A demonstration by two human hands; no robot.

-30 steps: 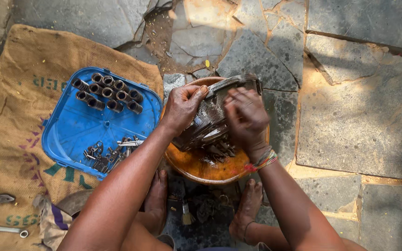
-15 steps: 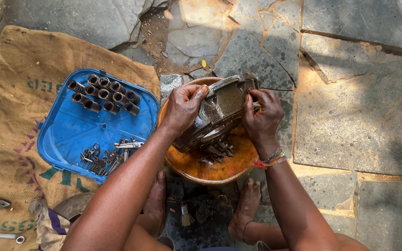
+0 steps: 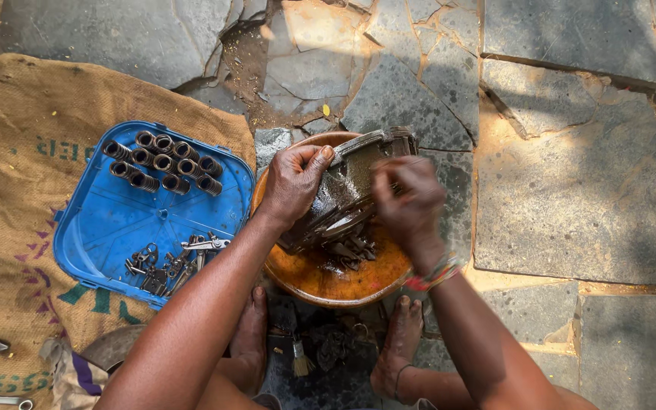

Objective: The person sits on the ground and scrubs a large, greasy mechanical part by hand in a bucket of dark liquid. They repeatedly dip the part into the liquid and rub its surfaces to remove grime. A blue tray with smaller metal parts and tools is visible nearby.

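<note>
Metal part [image 3: 358, 178] being scrubbed over the orange basin [image 3: 328, 285].
Left hand [image 3: 294, 182] clenches its edge; blurred right hand [image 3: 408, 205], fingers curled, rubs it; turning it probably comes next.

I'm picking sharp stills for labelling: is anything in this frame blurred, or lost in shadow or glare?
Head view: the right hand is motion-blurred, while the left hand on the dark metal part is sharp; dappled sunlight brightens the stone floor at right without blowing it out; the blue tray lies evenly lit and in focus.
</note>
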